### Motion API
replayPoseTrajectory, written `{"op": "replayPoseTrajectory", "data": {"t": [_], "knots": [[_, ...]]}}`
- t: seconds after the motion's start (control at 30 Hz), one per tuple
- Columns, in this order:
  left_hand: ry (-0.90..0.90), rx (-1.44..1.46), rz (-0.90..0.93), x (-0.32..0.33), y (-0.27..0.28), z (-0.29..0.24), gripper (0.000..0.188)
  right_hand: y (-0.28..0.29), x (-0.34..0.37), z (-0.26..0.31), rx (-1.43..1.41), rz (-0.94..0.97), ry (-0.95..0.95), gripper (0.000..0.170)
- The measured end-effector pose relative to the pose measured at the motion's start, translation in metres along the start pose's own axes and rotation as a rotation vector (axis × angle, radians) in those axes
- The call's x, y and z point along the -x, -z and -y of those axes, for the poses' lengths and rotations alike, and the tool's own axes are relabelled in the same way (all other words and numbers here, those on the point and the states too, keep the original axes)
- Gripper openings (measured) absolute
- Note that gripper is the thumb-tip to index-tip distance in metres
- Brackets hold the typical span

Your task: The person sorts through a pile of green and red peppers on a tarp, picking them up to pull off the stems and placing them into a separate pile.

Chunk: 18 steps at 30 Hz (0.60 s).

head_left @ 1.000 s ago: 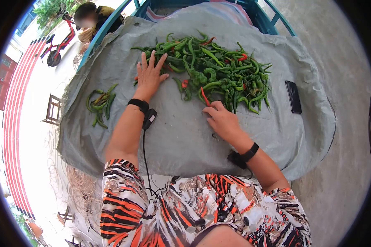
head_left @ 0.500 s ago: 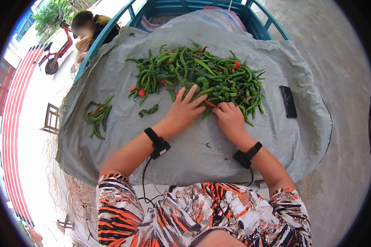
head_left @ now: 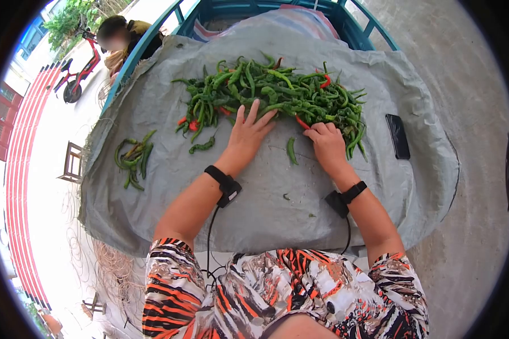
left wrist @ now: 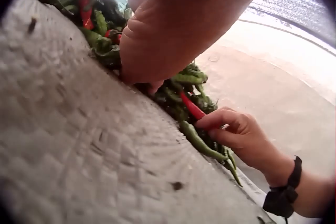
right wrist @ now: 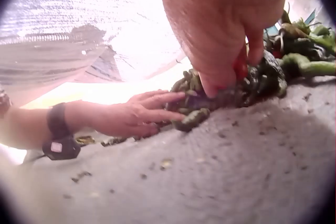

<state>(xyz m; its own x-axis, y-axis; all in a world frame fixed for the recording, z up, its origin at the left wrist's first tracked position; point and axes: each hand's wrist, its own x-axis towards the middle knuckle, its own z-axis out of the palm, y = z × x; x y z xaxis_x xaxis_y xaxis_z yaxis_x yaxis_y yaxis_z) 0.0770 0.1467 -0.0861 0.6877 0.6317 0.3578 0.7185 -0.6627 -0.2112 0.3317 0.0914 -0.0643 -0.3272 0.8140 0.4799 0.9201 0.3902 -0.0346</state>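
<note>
A heap of green chili peppers with some red ones lies on a grey cloth. My left hand rests at the heap's front edge, its fingers spread over the peppers. To its right, my right hand pinches a red chili pepper between thumb and fingers, with the tip pointing at the heap. One green chili pepper lies apart between the two hands. A curled green pepper sits left of my left hand. In the right wrist view, my right hand hides part of the heap.
A small separate pile of peppers lies at the left of the cloth. A black phone rests at the right. Blue cart rails stand at the back. Another person is beyond the left rail.
My left hand has moved from the heap's left end to its front middle. The right hand still holds the red chili pepper and has shifted right. A green pepper now lies loose in front.
</note>
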Motion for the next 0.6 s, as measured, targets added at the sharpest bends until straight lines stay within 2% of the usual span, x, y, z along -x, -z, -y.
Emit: {"op": "replayPoseTrajectory", "data": {"t": [0.1, 0.2, 0.3, 0.4, 0.5, 0.57, 0.6], "knots": [[-0.015, 0.072, 0.073, 0.013, 0.016, 0.001, 0.043, 0.01, 0.01, 0.009, -0.26, 0.09, -0.07, 0.025], [-0.029, 0.135, 0.119, 0.025, 0.045, 0.007, 0.041, 0.044, 0.005, 0.019, -0.437, 0.207, -0.128, 0.025], [0.023, 0.194, 0.143, 0.037, 0.05, 0.011, 0.041, 0.066, -0.022, 0.008, -0.493, 0.09, 0.024, 0.028], [0.169, 0.2, 0.108, 0.042, 0.045, 0.01, 0.033, 0.078, -0.054, 0.008, -0.136, -0.361, -0.1, 0.032], [0.304, 0.172, 0.109, 0.051, 0.03, 0.014, 0.022, 0.064, -0.03, 0.012, -0.392, -0.062, -0.247, 0.033], [0.364, 0.194, 0.122, 0.054, 0.022, 0.018, 0.017, 0.058, -0.012, 0.043, -0.38, 0.368, -0.304, 0.028], [0.386, 0.227, 0.122, 0.053, 0.017, 0.02, 0.014, 0.051, -0.002, 0.059, -0.308, 0.399, -0.268, 0.027]]}}
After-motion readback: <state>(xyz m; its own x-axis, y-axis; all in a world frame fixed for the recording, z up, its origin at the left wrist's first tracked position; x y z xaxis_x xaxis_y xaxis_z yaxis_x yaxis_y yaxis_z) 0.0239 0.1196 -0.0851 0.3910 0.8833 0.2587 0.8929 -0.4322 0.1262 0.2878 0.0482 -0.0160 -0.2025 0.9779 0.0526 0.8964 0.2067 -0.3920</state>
